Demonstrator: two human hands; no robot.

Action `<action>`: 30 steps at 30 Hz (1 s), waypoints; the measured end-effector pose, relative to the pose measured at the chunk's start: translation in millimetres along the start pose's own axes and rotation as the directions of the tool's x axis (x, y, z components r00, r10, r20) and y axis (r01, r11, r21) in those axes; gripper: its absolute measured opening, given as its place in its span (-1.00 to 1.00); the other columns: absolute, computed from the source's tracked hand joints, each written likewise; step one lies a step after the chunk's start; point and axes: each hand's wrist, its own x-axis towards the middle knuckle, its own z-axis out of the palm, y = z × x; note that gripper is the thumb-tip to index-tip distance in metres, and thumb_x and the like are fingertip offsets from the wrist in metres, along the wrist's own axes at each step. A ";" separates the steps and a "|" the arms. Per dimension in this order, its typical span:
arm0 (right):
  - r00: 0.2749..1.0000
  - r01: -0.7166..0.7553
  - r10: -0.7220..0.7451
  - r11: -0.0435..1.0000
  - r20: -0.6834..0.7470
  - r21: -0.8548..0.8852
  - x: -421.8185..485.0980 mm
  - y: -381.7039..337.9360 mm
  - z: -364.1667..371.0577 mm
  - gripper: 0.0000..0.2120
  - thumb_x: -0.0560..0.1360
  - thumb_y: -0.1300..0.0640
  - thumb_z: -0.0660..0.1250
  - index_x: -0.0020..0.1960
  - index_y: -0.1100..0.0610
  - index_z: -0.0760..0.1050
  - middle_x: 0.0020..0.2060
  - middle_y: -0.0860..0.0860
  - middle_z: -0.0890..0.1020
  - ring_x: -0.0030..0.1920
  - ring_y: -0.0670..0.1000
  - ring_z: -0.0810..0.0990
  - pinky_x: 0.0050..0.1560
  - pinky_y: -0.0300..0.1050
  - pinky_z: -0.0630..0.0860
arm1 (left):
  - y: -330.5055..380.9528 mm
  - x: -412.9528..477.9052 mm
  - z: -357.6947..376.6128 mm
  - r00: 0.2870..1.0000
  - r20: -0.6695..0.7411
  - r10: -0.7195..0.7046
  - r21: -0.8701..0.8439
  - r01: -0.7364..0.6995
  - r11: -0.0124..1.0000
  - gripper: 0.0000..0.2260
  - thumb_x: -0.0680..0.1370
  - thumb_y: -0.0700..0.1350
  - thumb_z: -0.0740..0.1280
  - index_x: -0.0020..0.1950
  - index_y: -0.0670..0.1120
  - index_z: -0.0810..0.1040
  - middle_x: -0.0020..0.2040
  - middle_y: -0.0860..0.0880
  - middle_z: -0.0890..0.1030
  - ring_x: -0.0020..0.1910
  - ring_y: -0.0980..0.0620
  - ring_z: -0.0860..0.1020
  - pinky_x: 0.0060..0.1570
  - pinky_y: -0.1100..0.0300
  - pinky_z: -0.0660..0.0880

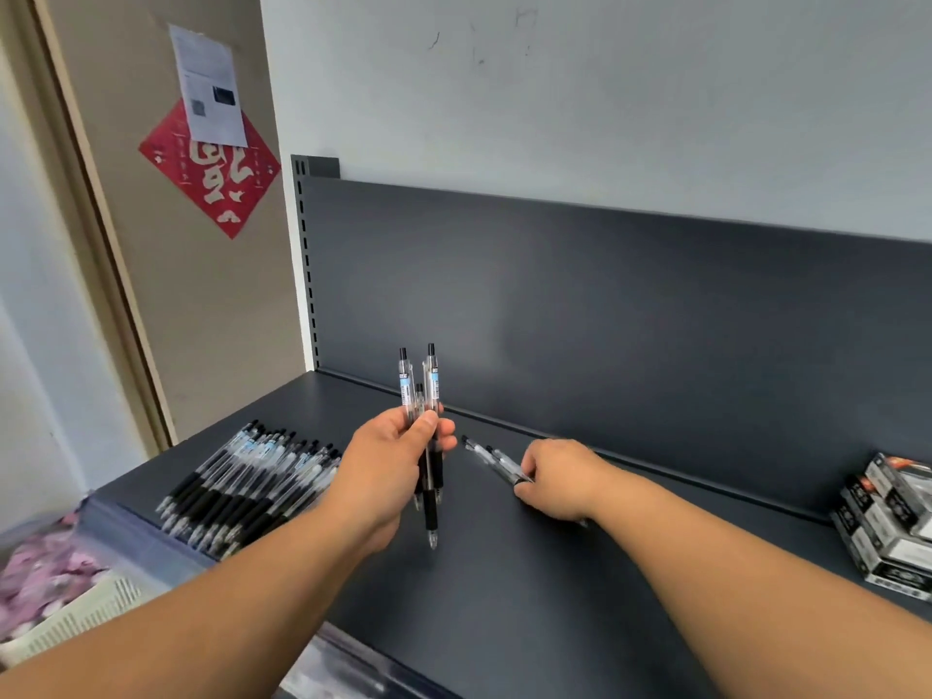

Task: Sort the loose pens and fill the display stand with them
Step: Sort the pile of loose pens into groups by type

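Observation:
My left hand grips a small bunch of clear black-grip pens upright above the dark shelf, clickers up and tips down. Just to its right, my right hand holds a few more clear pens that lie slanted close to the shelf, pointing up-left. A row of several like pens lies side by side on the shelf's left part, left of my left hand. I can see no display stand in this view.
Stacked black and white boxes sit at the shelf's right edge. The shelf's dark back panel rises behind my hands. Below the left end stands a bin of pinkish items. A door with a red paper square is at left.

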 end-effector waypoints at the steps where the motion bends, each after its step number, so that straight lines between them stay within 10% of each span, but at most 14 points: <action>1: 0.999 -0.017 0.018 1.000 0.036 -0.009 -2.3 -5.7 -1.9 -0.81 0.47 0.03 0.25 -0.08 0.15 0.52 -0.19 0.03 0.57 -0.08 0.11 0.55 -0.12 -0.12 0.51 | 2.5 -1.7 -2.2 1.000 -0.007 0.008 -0.007 -0.008 1.000 -0.86 0.63 -0.14 0.22 -0.01 -0.06 0.57 -0.19 0.04 0.68 -0.13 0.08 0.64 -0.05 0.12 0.51; 8: 0.981 -0.128 0.094 0.972 0.171 0.200 -27.7 -31.5 -8.1 -0.86 0.44 0.10 0.30 -0.20 0.17 0.50 -0.35 0.09 0.54 -0.36 0.08 0.48 -0.36 -0.23 0.42 | 25.9 -3.6 -26.6 1.000 0.024 0.009 0.051 -0.010 0.999 -0.88 0.62 -0.16 0.24 -0.01 -0.09 0.57 -0.13 -0.03 0.68 -0.10 0.05 0.66 0.07 0.10 0.54; 12: 0.969 -0.212 0.069 0.718 0.235 0.663 -41.9 -53.8 -4.1 -0.85 0.47 0.15 0.35 -0.23 0.18 0.46 -0.40 0.07 0.47 -0.47 -0.02 0.40 -0.48 -0.27 0.40 | 30.3 7.8 -52.0 0.995 0.092 -0.030 0.285 0.003 0.959 -0.89 0.61 -0.14 0.27 -0.03 -0.11 0.57 -0.11 -0.06 0.68 -0.15 0.05 0.66 0.07 0.05 0.52; 17: 0.962 -0.245 0.029 0.525 0.270 0.815 -52.5 -92.6 5.1 -0.89 0.50 0.20 0.34 -0.14 0.21 0.44 -0.37 0.05 0.46 -0.50 -0.07 0.45 -0.50 -0.25 0.46 | 18.4 18.3 -69.1 0.978 0.157 -0.137 0.517 0.036 0.855 -0.82 0.59 -0.19 0.29 0.10 -0.29 0.51 -0.16 -0.10 0.68 -0.26 0.05 0.63 -0.01 0.15 0.51; 26: 0.943 -0.330 0.165 0.570 0.289 0.752 -58.1 -124.5 18.5 -0.83 0.48 0.16 0.39 -0.12 0.27 0.47 -0.41 0.07 0.52 -0.52 -0.05 0.55 -0.47 -0.22 0.52 | 9.1 15.8 -80.8 0.956 0.287 -0.059 0.882 -0.239 0.406 -0.66 0.54 0.01 0.34 0.25 -0.08 0.43 0.11 -0.06 0.59 0.08 -0.05 0.54 0.00 0.18 0.44; 30: 0.949 -0.306 0.281 0.703 0.145 0.642 -58.6 -126.2 13.3 -0.78 0.49 0.06 0.39 -0.05 0.23 0.56 -0.42 0.05 0.57 -0.44 0.00 0.58 -0.38 -0.20 0.60 | 6.4 15.7 -86.2 0.939 0.339 -0.062 0.883 -0.295 0.365 -0.59 0.55 0.01 0.33 0.34 -0.09 0.35 0.17 -0.08 0.57 0.09 -0.06 0.53 -0.02 0.18 0.43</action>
